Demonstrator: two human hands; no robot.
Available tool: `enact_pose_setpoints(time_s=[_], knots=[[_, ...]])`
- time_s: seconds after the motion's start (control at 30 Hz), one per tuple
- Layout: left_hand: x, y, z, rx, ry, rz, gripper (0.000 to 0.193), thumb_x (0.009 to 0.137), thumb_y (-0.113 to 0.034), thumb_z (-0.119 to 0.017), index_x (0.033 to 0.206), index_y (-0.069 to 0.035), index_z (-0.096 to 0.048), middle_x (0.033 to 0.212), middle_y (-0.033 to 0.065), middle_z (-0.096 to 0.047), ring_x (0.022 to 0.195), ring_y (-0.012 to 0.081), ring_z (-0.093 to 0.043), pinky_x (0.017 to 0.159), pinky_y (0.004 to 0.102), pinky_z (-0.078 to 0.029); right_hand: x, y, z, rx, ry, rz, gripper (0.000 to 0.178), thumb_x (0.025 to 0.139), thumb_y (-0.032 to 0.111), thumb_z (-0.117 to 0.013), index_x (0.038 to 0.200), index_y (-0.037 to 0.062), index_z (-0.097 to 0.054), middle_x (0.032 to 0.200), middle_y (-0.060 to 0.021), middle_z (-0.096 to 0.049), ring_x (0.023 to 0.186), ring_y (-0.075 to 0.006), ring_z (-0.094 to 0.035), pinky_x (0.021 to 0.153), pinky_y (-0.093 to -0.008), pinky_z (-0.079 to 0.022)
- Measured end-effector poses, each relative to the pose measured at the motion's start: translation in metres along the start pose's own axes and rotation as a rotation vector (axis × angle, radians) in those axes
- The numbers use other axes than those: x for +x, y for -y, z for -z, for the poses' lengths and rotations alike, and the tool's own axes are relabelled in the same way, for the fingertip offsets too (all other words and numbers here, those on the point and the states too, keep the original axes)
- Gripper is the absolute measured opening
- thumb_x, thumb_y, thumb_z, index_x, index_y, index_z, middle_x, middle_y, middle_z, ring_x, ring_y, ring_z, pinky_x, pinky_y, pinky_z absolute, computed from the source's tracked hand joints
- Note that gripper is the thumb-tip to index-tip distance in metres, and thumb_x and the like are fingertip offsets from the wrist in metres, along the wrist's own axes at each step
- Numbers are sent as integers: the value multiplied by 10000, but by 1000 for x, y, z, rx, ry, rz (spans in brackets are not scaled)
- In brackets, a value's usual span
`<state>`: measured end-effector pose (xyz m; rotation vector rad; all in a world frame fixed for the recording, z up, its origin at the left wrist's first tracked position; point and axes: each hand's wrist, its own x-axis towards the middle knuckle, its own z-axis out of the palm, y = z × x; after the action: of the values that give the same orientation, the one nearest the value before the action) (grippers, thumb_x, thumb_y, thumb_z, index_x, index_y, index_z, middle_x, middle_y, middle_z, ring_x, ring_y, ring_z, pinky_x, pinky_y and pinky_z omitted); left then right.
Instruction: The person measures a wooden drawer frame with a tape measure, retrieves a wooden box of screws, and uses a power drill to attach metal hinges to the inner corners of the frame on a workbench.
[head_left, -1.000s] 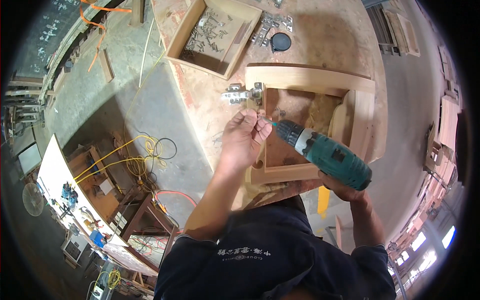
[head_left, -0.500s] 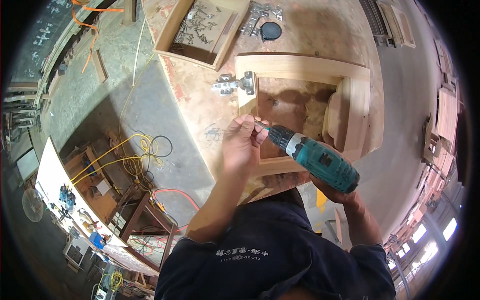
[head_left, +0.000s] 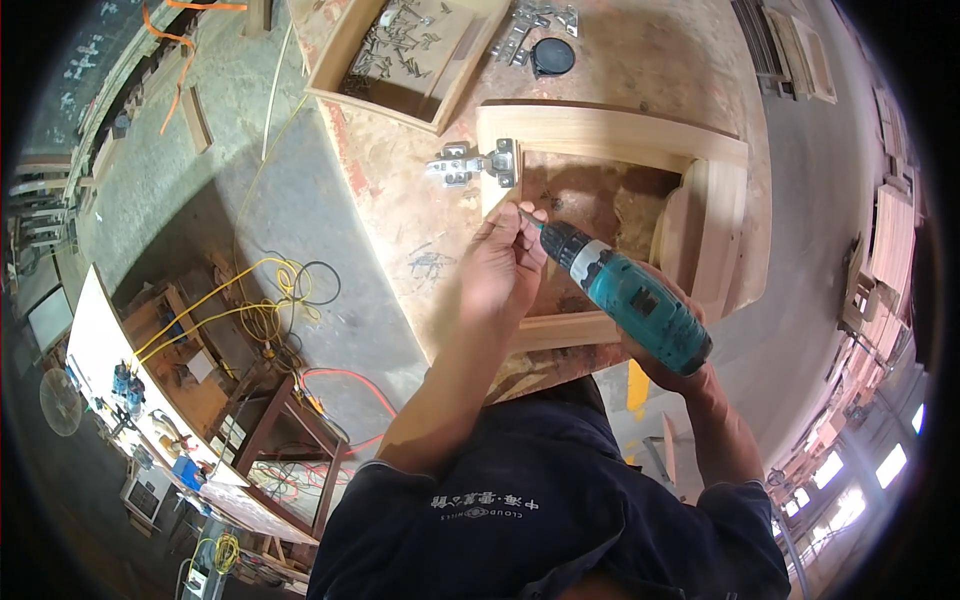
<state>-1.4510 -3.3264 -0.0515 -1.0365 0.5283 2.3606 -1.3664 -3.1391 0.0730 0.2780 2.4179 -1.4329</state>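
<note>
In my right hand (head_left: pixel 662 372) is a teal cordless drill (head_left: pixel 640 305), its black chuck pointing up and left. My left hand (head_left: pixel 505 262) is closed in a pinch at the tip of the slim driver bit (head_left: pixel 531 219); whatever small piece sits between the fingertips is too hidden to name. Both hands are above the near left part of a pale wooden frame (head_left: pixel 610 130) lying on the workbench. A metal cabinet hinge (head_left: pixel 500 163) sits on the frame's left side, just beyond my left fingertips, its arm sticking out past the edge.
Beyond the frame, a wooden tray (head_left: pixel 440 118) holds many loose screws (head_left: pixel 400 50). Several metal hinge parts (head_left: pixel 520 30) and a round black object (head_left: pixel 553 57) lie beside it. A curved wooden piece (head_left: pixel 675 230) rests inside the frame. Yellow cords (head_left: pixel 262 310) trail over the floor at left.
Both hands and the drill have moved slightly away from me, bringing my left fingertips closer to the hinge. The pinch and the drill grip are unchanged. The whole view has shifted a little.
</note>
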Motion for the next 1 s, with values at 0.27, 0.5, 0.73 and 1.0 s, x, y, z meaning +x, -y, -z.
enact_pose_setpoints(time_s=[0.27,0.5,0.73,1.0], knots=[[21,-2,-15,-184,-66,165,209,1028,-227,-592,1062,-26,-641,939,37,-686,806,106,-631,678,240,-507,32,7,2,-1,39,-39,634,790,19,-738,1391,-4,-538,1199,-130,-700,1050,-141,-647,959,-296,-503],[29,-2,-7,-175,-39,205,221,1024,-216,-601,1085,-8,-646,712,-40,-543,554,69,-440,584,231,-445,49,19,4,-5,74,-12,628,793,10,-728,1393,3,-542,1176,-122,-711,1051,-103,-622,950,-282,-494],[27,-1,-8,-188,-35,193,229,1023,-212,-606,1088,2,-651,676,-53,-520,562,54,-452,577,205,-439,70,50,16,-154,167,-71,605,781,-3,-716,1368,24,-569,1129,-138,-716,1026,-119,-647,929,-290,-505],[36,3,5,-260,2,236,197,1019,-214,-608,1109,-50,-671,762,-27,-615,594,67,-509,574,196,-455,82,63,17,-234,214,-79,626,769,-5,-740,1370,45,-571,1127,-137,-720,1019,-157,-675,923,-301,-517]])
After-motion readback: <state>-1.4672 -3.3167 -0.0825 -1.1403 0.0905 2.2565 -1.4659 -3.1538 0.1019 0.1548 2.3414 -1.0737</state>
